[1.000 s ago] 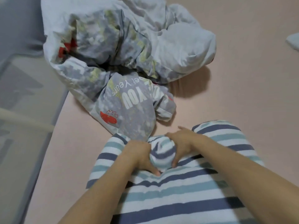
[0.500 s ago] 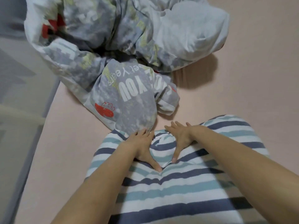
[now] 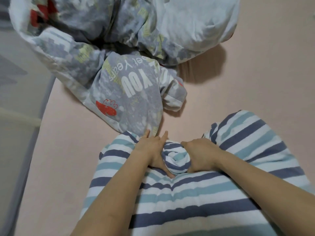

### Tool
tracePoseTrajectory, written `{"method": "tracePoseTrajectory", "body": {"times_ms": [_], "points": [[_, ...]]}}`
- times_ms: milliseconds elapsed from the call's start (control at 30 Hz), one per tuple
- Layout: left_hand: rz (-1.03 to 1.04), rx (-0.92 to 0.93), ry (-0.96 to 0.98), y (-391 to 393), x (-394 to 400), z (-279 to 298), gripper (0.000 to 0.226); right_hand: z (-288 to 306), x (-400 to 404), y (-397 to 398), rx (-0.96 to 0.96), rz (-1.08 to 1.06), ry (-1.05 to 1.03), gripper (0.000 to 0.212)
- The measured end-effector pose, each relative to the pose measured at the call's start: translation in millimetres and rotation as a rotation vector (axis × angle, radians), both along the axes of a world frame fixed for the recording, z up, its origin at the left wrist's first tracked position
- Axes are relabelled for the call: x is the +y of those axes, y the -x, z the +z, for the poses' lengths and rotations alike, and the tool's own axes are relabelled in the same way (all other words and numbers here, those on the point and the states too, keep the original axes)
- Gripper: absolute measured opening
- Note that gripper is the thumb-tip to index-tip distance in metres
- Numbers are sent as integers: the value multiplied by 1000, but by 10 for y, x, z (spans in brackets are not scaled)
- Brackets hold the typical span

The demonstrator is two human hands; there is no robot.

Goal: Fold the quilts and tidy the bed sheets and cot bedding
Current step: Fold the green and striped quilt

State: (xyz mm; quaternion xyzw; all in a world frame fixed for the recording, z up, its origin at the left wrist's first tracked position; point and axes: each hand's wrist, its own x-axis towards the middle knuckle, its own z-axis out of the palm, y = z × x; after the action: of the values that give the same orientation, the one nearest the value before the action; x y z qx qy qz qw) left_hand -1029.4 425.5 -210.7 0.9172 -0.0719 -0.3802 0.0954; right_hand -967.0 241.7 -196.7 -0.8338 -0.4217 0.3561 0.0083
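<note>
Pink sheet [image 3: 255, 82] covers the bed, smooth over most of its width, with a grey edge and a pale floor running down the left side. On the near part of the bed lies a striped quilt [image 3: 196, 198], white with navy and teal bands, reaching from the bottom of the view up to the middle. A bunched fold of this quilt rises between the two hands. Left hand [image 3: 151, 150] lies flat against the left side of the bunch, fingers straight and spread, fingertips pointing away toward the far bedding, thumb pressed down along the fabric; its grip is open, holding nothing. Right hand [image 3: 199, 155] is curled round the right side of the bunch, fingers tucked into the cloth, so its grip has the fold firmly. Just beyond the hands, touching the far edge of the striped quilt, a crumpled grey printed quilt [image 3: 119, 74] with white lettering and red marks is heaped toward the upper left
</note>
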Motion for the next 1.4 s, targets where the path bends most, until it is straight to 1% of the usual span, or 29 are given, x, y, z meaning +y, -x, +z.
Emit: {"method": "tracePoseTrajectory", "body": {"times_ms": [67, 100, 233, 300, 333, 400, 467, 567, 633, 700, 733, 800, 833, 933, 967, 1000, 1100, 1133, 1167, 1200, 1267, 1300, 1333, 1400], "points": [[51, -77, 8, 44, -89, 96, 101, 61, -60, 86, -44, 13, -38, 58], [72, -110, 18, 83, -124, 165, 84, 110, -84, 111, -56, 20, -36, 58], [18, -223, 41, 286, -207, 516, 48, 355, -156, 245, -110, 35, -38, 55], [-29, -276, 39, 364, -275, 738, 31, 565, -234, 343, -110, 27, -48, 48], [-56, -306, 39, 381, -314, 836, 26, 672, -275, 370, -121, 22, -63, 42], [-154, -358, 17, 445, -501, 1212, 24, 1097, -485, 510, -144, -33, -66, 31], [-269, -428, 10, 453, -708, 1529, 22, 1470, -716, 654, -185, -112, -77, 27], [-386, -509, 47, 498, -1039, 1899, 36, 1952, -1090, 952, -229, -267, -78, 22], [-443, -524, 92, 585, -1287, 2183, 46, 2260, -1348, 1223, -274, -380, -61, 21], [-554, -551, 161, 839, -1648, 2586, 50, 2683, -1696, 1778, -329, -549, -34, 23], [-574, -551, 186, 914, -1751, 2679, 50, 2773, -1800, 1910, -341, -591, -28, 24], [-746, -609, 241, 1272, -2211, 3047, 44, 3151, -2155, 2622, -408, -782, 2, 26], [-780, -626, 243, 1383, -2353, 3133, 40, 3228, -2262, 2820, -416, -837, 12, 26], [-1016, -713, 312, 2018, -3046, 3603, 27, 3622, -2691, 3826, -499, -1077, 95, 27], [-1124, -747, 334, 2382, -3313, 3826, 25, 3781, -2829, 4312, -533, -1189, 132, 29], [-1173, -776, 344, 2538, -3430, 3927, 24, 3862, -2875, 4524, -555, -1241, 139, 31], [-1396, -884, 443, 3444, -3928, 4385, 26, 4195, -2971, 5696, -674, -1499, 175, 30], [-1434, -909, 453, 3604, -3995, 4452, 26, 4234, -2969, 5893, -718, -1539, 164, 32], [-1535, -942, 477, 4060, -4143, 4596, 26, 4324, -2936, 6420, -766, -1653, 186, 34], [-1596, -976, 499, 4381, -4245, 4697, 26, 4367, -2904, 6776, -815, -1725, 195, 39], [-1686, -1046, 557, 5104, -4378, 4945, 26, 4461, -2816, 7509, -889, -1858, 247, 46], [-1708, -1077, 555, 5336, -4428, 5044, 26, 4506, -2788, 7717, -918, -1900, 255, 47], [-1715, -1120, 558, 5515, -4471, 5119, 25, 4528, -2776, 7885, -951, -1927, 280, 46], [-1772, -1196, 638, 6279, -4532, 5330, 24, 4684, -2643, 8593, -1049, -2017, 368, 44]]}}
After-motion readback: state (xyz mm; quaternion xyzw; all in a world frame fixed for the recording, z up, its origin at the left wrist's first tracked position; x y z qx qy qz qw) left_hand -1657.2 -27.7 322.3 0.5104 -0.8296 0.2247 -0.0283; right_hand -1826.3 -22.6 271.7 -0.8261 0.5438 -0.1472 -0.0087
